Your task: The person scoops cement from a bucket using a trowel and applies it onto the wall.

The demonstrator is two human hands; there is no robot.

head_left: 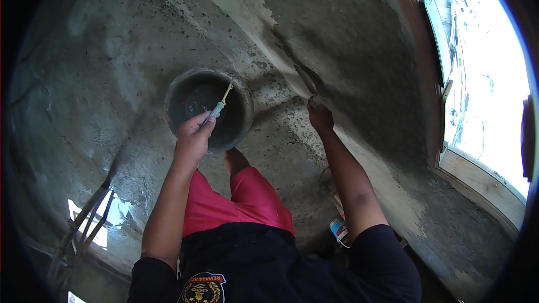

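Observation:
My left hand point(194, 137) is closed round a slim tool with a pale grey-green handle point(217, 110) and a thin yellowish end. The tool points up and away over a round dark bucket point(245, 123), whose wet-looking inside holds little that I can make out. Out to the right, my right hand point(320, 116) is closed beside the rough cement wall point(359, 78). A dark, narrow blade point(306, 77) stretches from its fingers along the wall face; its exact kind is hard to tell in the shadow.
Grey, patchy cement floor point(106, 112) surrounds the bucket. A bright window opening with a wooden frame point(477, 171) is at the right. Several dark poles or hoses point(84, 216) stand at lower left. A blue and white container point(339, 230) lies below my right arm.

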